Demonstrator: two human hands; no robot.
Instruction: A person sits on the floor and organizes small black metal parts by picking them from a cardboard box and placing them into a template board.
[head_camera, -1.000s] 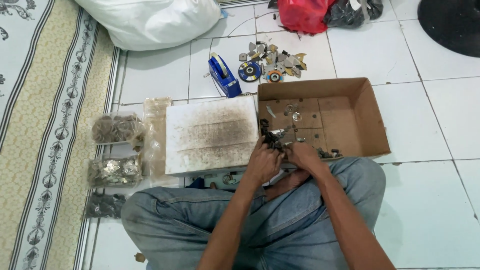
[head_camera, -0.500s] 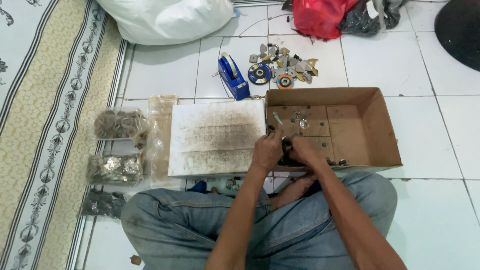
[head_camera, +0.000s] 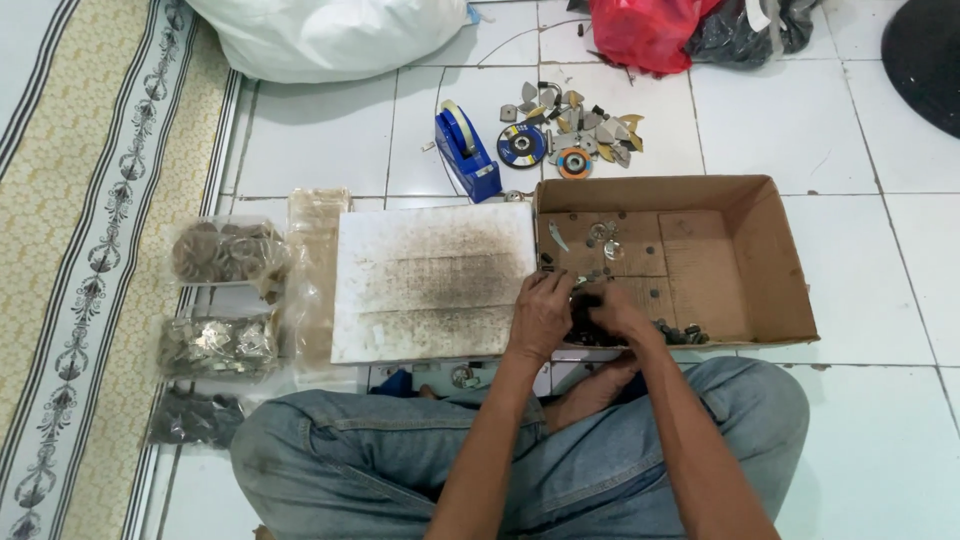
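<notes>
- Seated cross-legged in blue jeans on a white tiled floor, both hands working at the near left corner of an open cardboard box.
- Left hand resting on the box's near edge, fingers curled down over a dark heap of small metal parts; whether anything is pinched cannot be told.
- Right hand just beside it, touching the same heap, fingers bent; grip on any one piece cannot be told.
- More loose metal bits scattered on the box floor, farther in.
- To the left of the box, touching it, a white board smeared with dark bands.
- Beyond the board, a blue tape dispenser, two round abrasive discs and a pile of flat metal offcuts.
- At far left, beside a patterned rug, clear bags of parts.
- At top, a white sack and a red bag.
</notes>
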